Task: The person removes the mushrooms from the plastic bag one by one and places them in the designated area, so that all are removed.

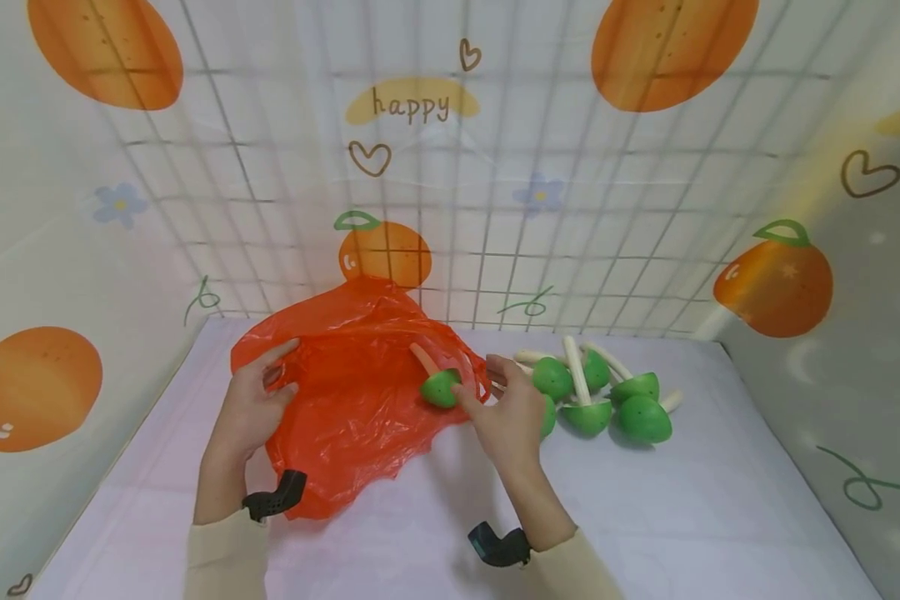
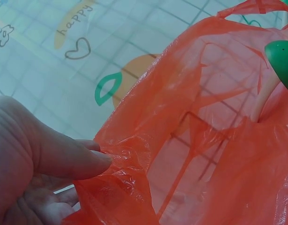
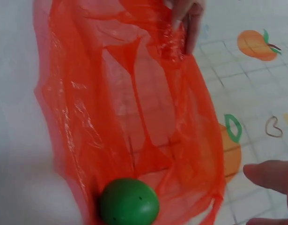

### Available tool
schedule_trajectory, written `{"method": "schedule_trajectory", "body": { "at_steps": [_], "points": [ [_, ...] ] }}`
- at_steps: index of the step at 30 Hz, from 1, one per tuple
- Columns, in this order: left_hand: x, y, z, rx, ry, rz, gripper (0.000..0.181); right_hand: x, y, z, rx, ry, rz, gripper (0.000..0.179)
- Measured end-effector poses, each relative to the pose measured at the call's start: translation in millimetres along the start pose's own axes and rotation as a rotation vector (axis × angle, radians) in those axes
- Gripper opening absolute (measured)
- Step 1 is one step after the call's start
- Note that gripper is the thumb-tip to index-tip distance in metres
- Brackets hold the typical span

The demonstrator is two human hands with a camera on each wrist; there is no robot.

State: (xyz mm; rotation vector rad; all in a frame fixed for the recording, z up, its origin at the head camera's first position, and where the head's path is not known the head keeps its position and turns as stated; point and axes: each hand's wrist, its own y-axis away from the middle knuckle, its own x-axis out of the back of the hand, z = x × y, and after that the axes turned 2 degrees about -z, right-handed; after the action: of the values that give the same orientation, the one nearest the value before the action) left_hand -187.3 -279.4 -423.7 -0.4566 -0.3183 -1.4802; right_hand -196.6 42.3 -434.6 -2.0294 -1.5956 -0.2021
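My left hand (image 1: 251, 408) pinches the rim of a red plastic bag (image 1: 345, 417) at its left side, thumb (image 2: 83, 157) on the film. The bag's mouth is spread apart. At its right side a toy mushroom (image 1: 440, 388) with a green domed cap and pale stem lies in the mouth, stem inside the bag. My right hand (image 1: 512, 412) is beside it; the thumb tip overlaps the cap in the head view, while the other fingers are spread away from it. In the right wrist view those fingers (image 3: 270, 176) stand apart from the green cap (image 3: 129, 202).
Several more green toy mushrooms (image 1: 585, 417) with white stems lie in a group right of my right hand on the pale tabletop (image 1: 682, 517). A wire grid (image 1: 495, 283) behind a printed sheet stands along the back; printed sheets flank both sides.
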Motion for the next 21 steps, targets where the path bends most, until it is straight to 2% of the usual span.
{"method": "schedule_trajectory", "body": {
  "at_steps": [6,11,21],
  "points": [
    [-0.6,-1.0,-0.5,-0.005,0.002,0.000,0.063,-26,-3.2,3,0.037,0.033,-0.079,0.063],
    [-0.6,-1.6,-0.8,-0.005,0.004,0.003,0.062,-41,-8.1,7,0.050,0.047,-0.104,0.063],
    [1.2,-0.4,2.0,0.005,0.007,-0.005,0.063,-59,-16.5,19,-0.003,0.088,-0.152,0.066]
  ]
}}
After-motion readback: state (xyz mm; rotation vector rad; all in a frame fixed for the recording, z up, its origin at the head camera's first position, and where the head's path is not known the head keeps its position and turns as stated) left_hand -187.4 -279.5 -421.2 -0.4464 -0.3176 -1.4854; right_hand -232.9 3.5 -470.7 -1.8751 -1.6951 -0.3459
